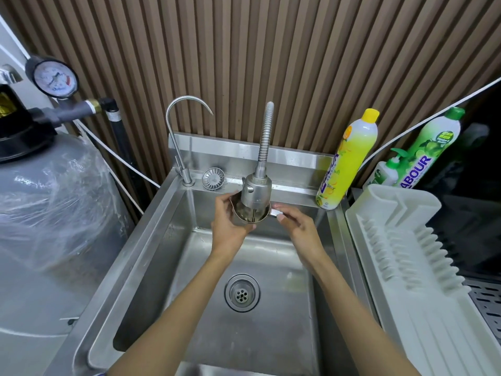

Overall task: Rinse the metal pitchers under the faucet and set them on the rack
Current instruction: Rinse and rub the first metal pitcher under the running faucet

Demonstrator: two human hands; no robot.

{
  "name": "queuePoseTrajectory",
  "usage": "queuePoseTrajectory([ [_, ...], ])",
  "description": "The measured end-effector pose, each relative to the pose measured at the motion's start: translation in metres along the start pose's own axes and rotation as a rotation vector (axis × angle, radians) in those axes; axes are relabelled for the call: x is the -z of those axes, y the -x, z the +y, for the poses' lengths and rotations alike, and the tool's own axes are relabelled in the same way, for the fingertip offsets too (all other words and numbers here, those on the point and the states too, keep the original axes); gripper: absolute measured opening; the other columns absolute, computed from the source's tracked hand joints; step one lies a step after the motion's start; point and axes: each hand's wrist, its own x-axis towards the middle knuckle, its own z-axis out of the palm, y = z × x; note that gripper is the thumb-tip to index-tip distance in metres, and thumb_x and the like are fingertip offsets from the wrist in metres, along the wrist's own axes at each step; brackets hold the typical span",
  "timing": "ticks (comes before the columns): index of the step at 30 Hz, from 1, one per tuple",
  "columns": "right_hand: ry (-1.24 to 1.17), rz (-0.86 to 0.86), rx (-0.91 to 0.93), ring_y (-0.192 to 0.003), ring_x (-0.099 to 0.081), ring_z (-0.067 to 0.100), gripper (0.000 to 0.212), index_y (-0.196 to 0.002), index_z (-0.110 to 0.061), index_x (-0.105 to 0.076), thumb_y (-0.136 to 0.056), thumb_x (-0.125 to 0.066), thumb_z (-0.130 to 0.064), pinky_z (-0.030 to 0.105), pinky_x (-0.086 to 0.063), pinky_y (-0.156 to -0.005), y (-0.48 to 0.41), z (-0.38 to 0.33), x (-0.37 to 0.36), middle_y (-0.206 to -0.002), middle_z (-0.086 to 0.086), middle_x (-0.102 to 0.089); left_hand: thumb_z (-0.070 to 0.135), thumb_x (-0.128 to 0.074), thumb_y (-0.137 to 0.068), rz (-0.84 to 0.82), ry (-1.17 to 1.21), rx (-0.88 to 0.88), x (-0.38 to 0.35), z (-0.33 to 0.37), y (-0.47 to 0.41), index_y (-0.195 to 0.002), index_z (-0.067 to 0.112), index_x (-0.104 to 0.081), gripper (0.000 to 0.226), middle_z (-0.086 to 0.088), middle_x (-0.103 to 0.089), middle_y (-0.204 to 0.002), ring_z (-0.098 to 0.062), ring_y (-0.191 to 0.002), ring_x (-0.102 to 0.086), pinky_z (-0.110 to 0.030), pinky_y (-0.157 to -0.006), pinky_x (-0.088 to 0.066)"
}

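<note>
A small metal pitcher [248,214] is held upright over the steel sink [151,240], right under the spray head of the flexible faucet [256,189]. A thin stream of water runs into it. My left hand [229,222] wraps around the pitcher's body from the left. My right hand [294,223] grips its handle on the right side. The white plastic drying rack [406,248] lies to the right of the sink with nothing on it.
A thin gooseneck tap [184,137] and a loose strainer [213,178] sit on the sink's back ledge. Yellow [348,161] and green [431,150] detergent bottles stand at the back right. A grey wrapped tank [51,213] with a pressure gauge [54,78] fills the left.
</note>
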Motion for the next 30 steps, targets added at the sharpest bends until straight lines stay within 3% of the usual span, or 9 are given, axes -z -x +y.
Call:
queuePoseTrajectory([
  [4, -0.231, -0.049, -0.123, -0.115, -0.054, 0.022, 0.023, -0.110, -0.004, -0.063, -0.093, -0.047, -0.001, 0.034, -0.038, -0.106, 0.000, 0.018, -0.013, -0.119, 0.014, -0.062, -0.012, -0.072, -0.060, -0.017, -0.242, -0.174, 0.011, 0.006, 0.003, -0.118, 0.028, -0.043, 0.076, 0.015, -0.054, -0.111, -0.002, -0.105, -0.053, -0.006, -0.091, -0.038],
  [7, -0.354, -0.071, -0.172, -0.110, -0.053, 0.019, 0.024, -0.111, 0.003, -0.059, -0.093, -0.043, 0.003, 0.033, -0.038, -0.107, 0.003, 0.026, -0.024, -0.112, 0.014, -0.060, -0.006, -0.072, -0.063, -0.068, -0.418, -0.241, 0.015, 0.013, 0.003, -0.124, 0.021, -0.045, 0.072, 0.004, -0.049, -0.111, -0.020, -0.105, -0.053, -0.037, -0.097, -0.045],
  [9, -0.423, -0.077, -0.196, -0.107, -0.054, 0.021, 0.023, -0.111, 0.009, -0.055, -0.094, -0.040, 0.003, 0.033, -0.039, -0.107, 0.007, 0.032, -0.032, -0.109, 0.016, -0.059, 0.000, -0.075, -0.063, -0.102, -0.506, -0.242, 0.018, 0.016, 0.002, -0.129, 0.015, -0.045, 0.074, 0.001, -0.045, -0.113, -0.026, -0.112, -0.050, -0.049, -0.097, -0.042],
  [13, -0.604, -0.072, -0.248, -0.088, -0.060, 0.018, 0.021, -0.084, -0.002, -0.055, -0.096, -0.039, -0.003, 0.027, -0.050, -0.093, 0.015, 0.038, -0.043, -0.085, 0.012, -0.061, 0.023, -0.080, -0.065, -0.182, -0.720, -0.197, 0.026, 0.019, -0.001, -0.139, 0.025, -0.038, 0.085, 0.001, -0.044, -0.123, -0.020, -0.119, -0.042, -0.044, -0.099, -0.040],
  [16, -0.593, -0.022, -0.266, -0.073, -0.058, 0.016, 0.019, -0.086, -0.004, -0.055, -0.097, -0.041, -0.008, 0.031, -0.051, -0.087, 0.017, 0.042, -0.046, -0.071, 0.007, -0.061, 0.042, -0.078, -0.066, -0.189, -0.802, -0.132, 0.028, 0.019, -0.001, -0.140, 0.028, -0.038, 0.085, -0.001, -0.047, -0.122, -0.021, -0.118, -0.042, -0.036, -0.097, -0.041],
  [20, -0.401, 0.044, -0.267, -0.056, -0.059, 0.010, 0.015, -0.090, -0.004, -0.055, -0.097, -0.044, -0.012, 0.024, -0.056, -0.067, 0.018, 0.037, -0.040, -0.059, 0.003, -0.060, 0.054, -0.074, -0.065, -0.145, -0.784, -0.015, 0.023, 0.014, 0.006, -0.133, 0.019, -0.046, 0.081, -0.009, -0.052, -0.120, -0.026, -0.117, -0.044, -0.037, -0.101, -0.038],
  [24, 0.083, 0.070, -0.142, -0.062, -0.053, 0.012, 0.016, -0.089, -0.006, -0.062, -0.094, -0.051, -0.017, 0.024, -0.047, -0.066, 0.012, 0.014, -0.025, -0.065, 0.001, -0.057, 0.055, -0.076, -0.064, -0.156, -0.678, 0.195, 0.016, 0.005, 0.014, -0.121, 0.011, -0.050, 0.077, -0.006, -0.057, -0.117, -0.022, -0.111, -0.054, -0.039, -0.094, -0.048],
  [27, 0.435, 0.059, -0.014, -0.073, -0.054, 0.020, 0.020, -0.086, -0.004, -0.064, -0.092, -0.053, -0.019, 0.025, -0.036, -0.066, 0.010, -0.007, -0.017, -0.080, 0.010, -0.064, 0.047, -0.079, -0.065, -0.197, -0.360, 0.392, 0.013, -0.001, 0.022, -0.116, 0.009, -0.048, 0.071, -0.004, -0.059, -0.116, -0.020, -0.107, -0.058, -0.043, -0.082, -0.056],
  [30, 0.609, 0.061, 0.081, -0.091, -0.056, 0.027, 0.020, -0.096, -0.003, -0.063, -0.092, -0.051, -0.019, 0.024, -0.033, -0.071, 0.011, -0.020, -0.015, -0.101, 0.012, -0.061, 0.035, -0.077, -0.069, -0.237, -0.046, 0.463, 0.003, -0.009, 0.028, -0.119, 0.008, -0.045, 0.066, -0.013, -0.058, -0.122, -0.023, -0.112, -0.058, -0.042, -0.090, -0.053],
])
